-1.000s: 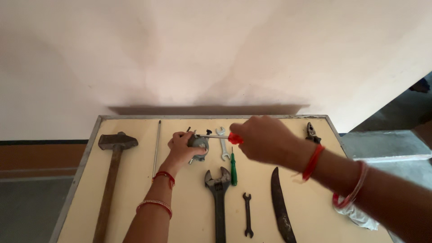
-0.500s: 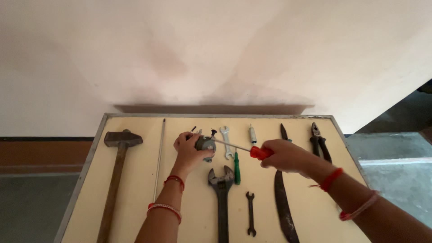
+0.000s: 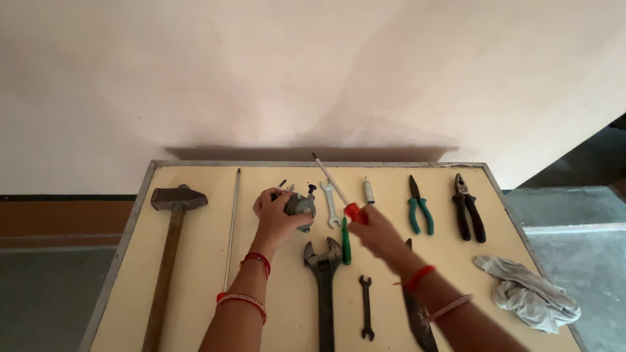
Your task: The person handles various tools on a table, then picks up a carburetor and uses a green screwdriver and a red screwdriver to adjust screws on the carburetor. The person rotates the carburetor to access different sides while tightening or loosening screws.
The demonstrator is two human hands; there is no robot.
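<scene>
While the fingers of the left hand (image 3: 277, 218) curl round a small grey metal part (image 3: 300, 207) and hold it just above the table (image 3: 195, 287), the right hand (image 3: 375, 233) closes its fingers on the red handle of a screwdriver (image 3: 339, 190), whose thin shaft points up and away toward the wall, well clear of the part. The right hand is blurred, so how tightly each finger sits cannot be told. To do this well, the left grip wants to be firm, with the part turned so its screw faces the right hand; the tip should come down in line with the screw rather than at a slant, or it may slip off.

Around the hands lie a green-handled screwdriver (image 3: 345, 242) and an adjustable wrench (image 3: 324, 274) just below the part, a small spanner (image 3: 330, 203) beside it, a thin rod (image 3: 231, 228) and a sledgehammer (image 3: 171, 241) to the left, two pliers (image 3: 420, 207) and a rag (image 3: 531, 293) to the right.
</scene>
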